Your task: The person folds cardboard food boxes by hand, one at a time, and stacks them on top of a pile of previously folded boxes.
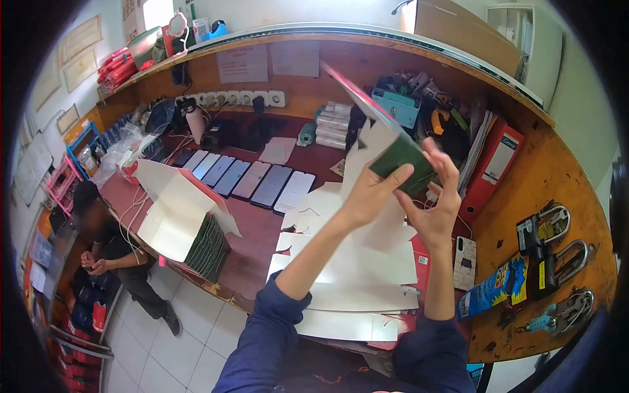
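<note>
My left hand [375, 196] grips a cardboard box [401, 162], its thumb lying across the dark green side. The box is tilted, and a long flap with a red edge sticks up from it to the upper left. At the box's right end, my right hand [438, 206] curves its fingers and thumb around the edges. Beneath both hands lie several flat white cardboard sheets [354, 262], stacked and overlapping. To the left stands a folded-up box [173, 226] with a white inside and dark green side, its flaps open.
Several phones [251, 180] lie in a row on the dark red tabletop [252, 262]. A red binder [495, 167] leans at the right, above a patterned phone [465, 262] and several padlocks [553, 262]. Another person [118, 255] sits at the left, beyond the table edge.
</note>
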A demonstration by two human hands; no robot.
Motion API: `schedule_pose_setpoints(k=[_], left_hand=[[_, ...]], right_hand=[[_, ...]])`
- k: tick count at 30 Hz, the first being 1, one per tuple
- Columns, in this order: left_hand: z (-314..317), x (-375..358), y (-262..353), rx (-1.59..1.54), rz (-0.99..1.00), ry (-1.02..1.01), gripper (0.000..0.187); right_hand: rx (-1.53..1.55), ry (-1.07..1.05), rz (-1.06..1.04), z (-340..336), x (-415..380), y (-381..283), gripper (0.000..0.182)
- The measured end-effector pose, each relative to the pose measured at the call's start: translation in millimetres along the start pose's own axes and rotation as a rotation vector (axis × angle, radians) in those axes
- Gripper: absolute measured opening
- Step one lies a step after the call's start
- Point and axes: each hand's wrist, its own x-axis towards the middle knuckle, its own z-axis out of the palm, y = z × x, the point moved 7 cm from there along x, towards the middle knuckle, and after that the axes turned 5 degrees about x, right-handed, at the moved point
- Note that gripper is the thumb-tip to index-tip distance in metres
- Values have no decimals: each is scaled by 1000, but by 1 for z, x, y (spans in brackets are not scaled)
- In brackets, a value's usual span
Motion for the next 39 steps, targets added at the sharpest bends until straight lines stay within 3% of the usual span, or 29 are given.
schedule_pose_setpoints(k=[1,2,3,5,6,8,9,11,12,13,15,19,21,23,24,27,28,29,31,33,34,36,37,38,39], left_hand=[[0,1,2,99,-47,-115,28],[-5,2,8,20,38,-185,31],[-15,-1,16,20,40,-187,31],[-19,-12,27,-539,-179,-343,36],[-23,-14,34,-537,-181,-344,36],[-45,-17,21,-175,-397,-55,41],[-43,-15,20,-175,-397,-55,41],[-32,-4,38,522,-23,-173,44],[-33,-5,37,473,122,-150,50],[-30,-4,30,474,123,-151,50],[-30,-4,38,226,347,92,54],[-8,-8,-2,97,227,175,63],[-1,-3,11,60,298,187,66],[-1,-2,16,-160,125,190,73],[-2,-4,29,-87,216,233,65],[-11,0,18,183,178,181,50],[-8,2,7,3,154,158,35],[-12,2,2,2,152,159,35],[-7,7,-22,-208,-82,-20,41],[3,8,-16,-163,-49,-86,47],[8,7,-7,166,84,-115,52],[9,5,2,866,282,-242,69],[0,6,8,870,280,-239,69],[-5,6,19,1222,408,-188,73],[-5,6,26,1571,537,-128,78]], right_hand=[[-37,-20,133,0,0,8,67],[-279,-53,0,-2,0,10,63],[-279,-52,-2,-2,0,16,63],[-495,-16,-264,2,-3,7,61],[-495,-7,-279,4,-6,7,57],[-464,19,-278,6,-7,5,56],[-434,46,-278,6,-8,3,55],[-377,11,-261,8,-9,-3,56],[-320,-21,-242,10,-10,-6,56],[-319,-18,-243,11,-11,-10,56],[-245,-27,-143,15,-14,-11,57],[-269,17,22,19,-26,-5,70],[-294,12,2,19,-22,-5,71],[-319,11,-10,19,-20,-3,72],[-364,25,-66,20,-21,-2,74],[-414,71,-134,20,-21,-5,74],[-425,101,-143,18,-21,-5,73],[-426,99,-141,16,-21,-6,73],[-392,60,10,9,-16,2,72],[-302,23,76,-9,1,8,68],[-256,-7,104,-24,7,9,67],[124,30,95,-68,15,44,74],[372,120,356,-82,14,45,68],[521,279,438,-103,15,70,59],[837,278,295,-108,13,78,56]])
